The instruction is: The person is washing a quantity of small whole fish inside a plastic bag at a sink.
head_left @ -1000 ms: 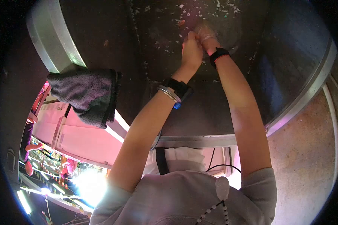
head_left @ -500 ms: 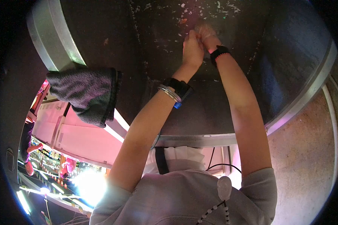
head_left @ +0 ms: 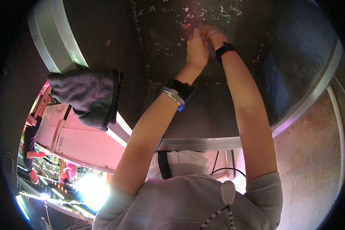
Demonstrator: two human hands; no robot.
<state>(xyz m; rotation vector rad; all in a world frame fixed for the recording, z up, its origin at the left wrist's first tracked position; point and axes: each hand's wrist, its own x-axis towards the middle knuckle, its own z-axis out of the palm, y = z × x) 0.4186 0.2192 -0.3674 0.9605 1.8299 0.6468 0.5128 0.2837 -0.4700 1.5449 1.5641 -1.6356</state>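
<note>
Hands: your left hand point(head_left: 197, 51) and right hand point(head_left: 215, 35) meet, fingers bunched together; you seem to be working something small, which calls for fine fingertip control.
Clear piece: something see-through point(head_left: 213, 51) shows between your hands; I can't tell whether you're pinching it.
Dark surface: pale scraps point(head_left: 187, 15) lie beyond your fingers.
Metal rim point(head_left: 201, 144): nearer your body than your hands.
Room: gray cloth point(head_left: 89, 96) left of your hands, pink panels point(head_left: 84, 147) farther below it.

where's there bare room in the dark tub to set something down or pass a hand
Bare: between the forearms near the metal rim, and between the cloth and left wristband. Both look like tub wall, so likelier for passing a hand. Crowded: where left hand and right hand meet, pale scraps nearby.
</note>
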